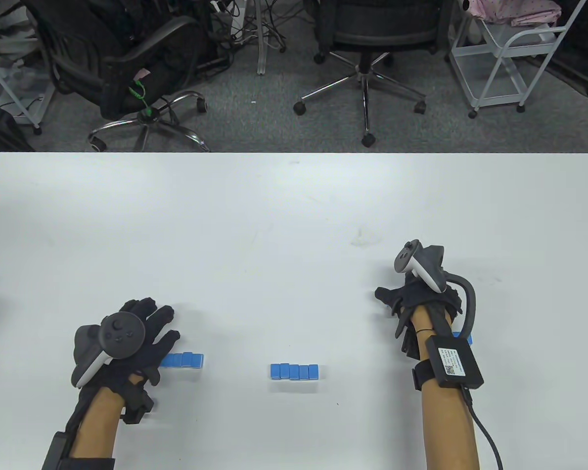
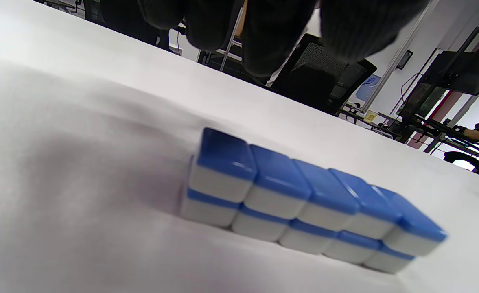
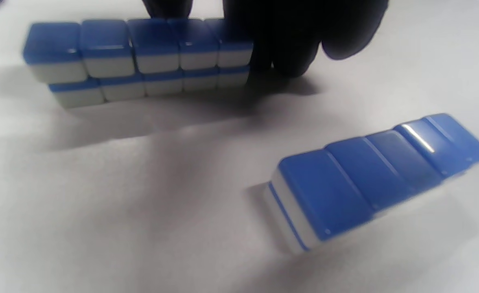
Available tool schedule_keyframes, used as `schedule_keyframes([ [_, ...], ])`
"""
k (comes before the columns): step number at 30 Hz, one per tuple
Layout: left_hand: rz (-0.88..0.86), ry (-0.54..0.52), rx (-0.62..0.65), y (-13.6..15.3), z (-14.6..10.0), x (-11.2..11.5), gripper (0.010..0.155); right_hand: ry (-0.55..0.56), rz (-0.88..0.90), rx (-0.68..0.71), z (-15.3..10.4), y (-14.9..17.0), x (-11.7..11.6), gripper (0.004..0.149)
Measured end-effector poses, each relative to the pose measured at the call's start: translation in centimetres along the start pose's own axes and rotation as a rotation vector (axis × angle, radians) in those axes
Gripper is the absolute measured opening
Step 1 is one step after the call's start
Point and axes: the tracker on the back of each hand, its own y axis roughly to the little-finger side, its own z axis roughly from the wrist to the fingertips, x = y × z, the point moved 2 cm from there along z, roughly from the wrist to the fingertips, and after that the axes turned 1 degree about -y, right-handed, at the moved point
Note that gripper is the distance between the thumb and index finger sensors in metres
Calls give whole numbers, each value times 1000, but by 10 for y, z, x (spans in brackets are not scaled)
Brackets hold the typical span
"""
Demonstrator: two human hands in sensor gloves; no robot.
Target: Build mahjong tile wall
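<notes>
Blue-backed mahjong tiles stand in short rows on the white table [image 1: 274,220]. My left hand [image 1: 147,333] lies flat with spread fingers over the left end of one row [image 1: 186,360]. The left wrist view shows this as a two-high wall [image 2: 304,199], five tiles long, below my fingertips [image 2: 272,36]. A second row [image 1: 294,371] stands alone at the centre. My right hand [image 1: 411,303] hovers at the right, fingers hanging down. Only a blue sliver [image 1: 463,337] shows by that wrist. In the right wrist view, dark fingers [image 3: 288,40] touch the right end of a two-high wall [image 3: 141,57]. Another row [image 3: 377,175] lies nearer.
Beyond the table's far edge stand two office chairs [image 1: 367,58] and a white cart [image 1: 514,58]. A black box [image 1: 453,362] with a cable is strapped to my right forearm. Bare tabletop stretches across the far half.
</notes>
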Motion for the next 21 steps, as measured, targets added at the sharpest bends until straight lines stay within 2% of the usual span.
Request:
schedule_keyframes([
  [11, 2, 6, -3, -1, 1, 0, 64, 79, -66, -75, -2, -13, 1, 89],
  [21, 6, 3, 3, -1, 0, 1, 64, 134, -152, -111, -11, -31, -8, 95],
])
